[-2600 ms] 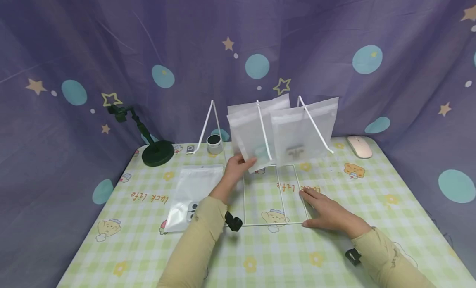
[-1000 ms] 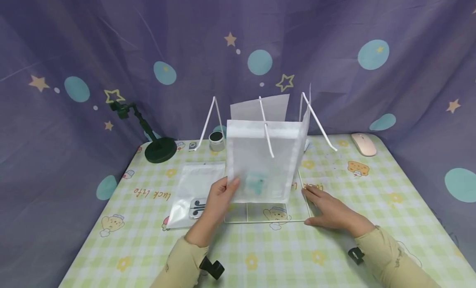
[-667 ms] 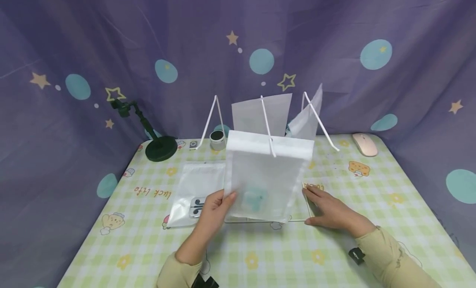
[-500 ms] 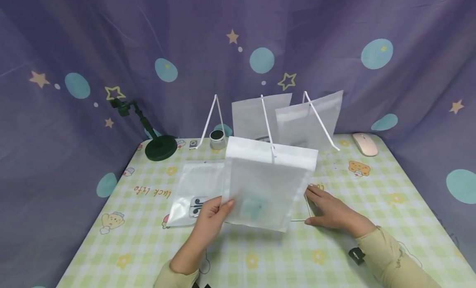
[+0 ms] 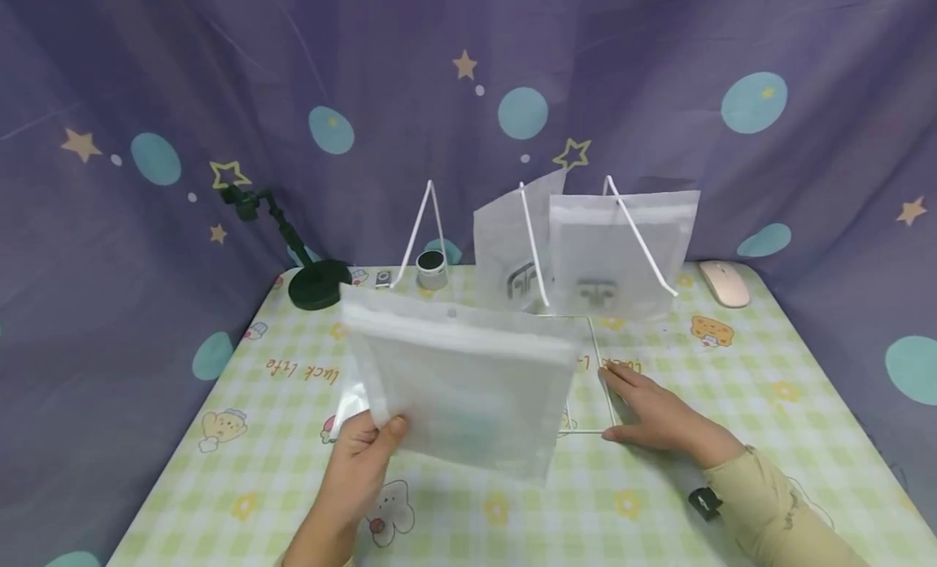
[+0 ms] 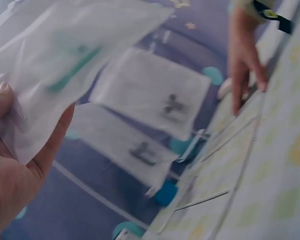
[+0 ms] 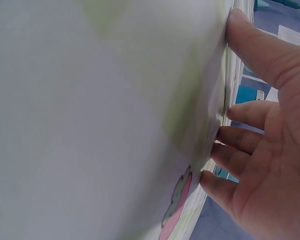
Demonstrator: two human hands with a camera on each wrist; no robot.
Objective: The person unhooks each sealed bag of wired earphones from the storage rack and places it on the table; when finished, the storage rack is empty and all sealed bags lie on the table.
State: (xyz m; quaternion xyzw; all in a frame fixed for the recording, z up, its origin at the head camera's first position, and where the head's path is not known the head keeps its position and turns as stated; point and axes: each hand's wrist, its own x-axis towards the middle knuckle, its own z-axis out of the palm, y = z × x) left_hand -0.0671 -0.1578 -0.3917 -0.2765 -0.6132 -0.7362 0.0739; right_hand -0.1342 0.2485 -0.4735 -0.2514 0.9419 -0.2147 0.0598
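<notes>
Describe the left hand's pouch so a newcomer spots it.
On the checkered table, find the white wire rack. Nearer the camera, the left hand grips a frosted pouch. Unlike the two hanging pouches behind, it is off the rack and shows a teal item inside.

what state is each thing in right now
Left hand, pinching the held bag
Held bag, off the rack, tilted, cannot tell if sealed
Right hand, touching the rack
Rack, standing
Left hook, bare
Middle bag, hanging
Right bag, hanging
Flat bag, on the table, mostly hidden
Mouse, on the table
Dark stand, upright
Canister, upright
</notes>
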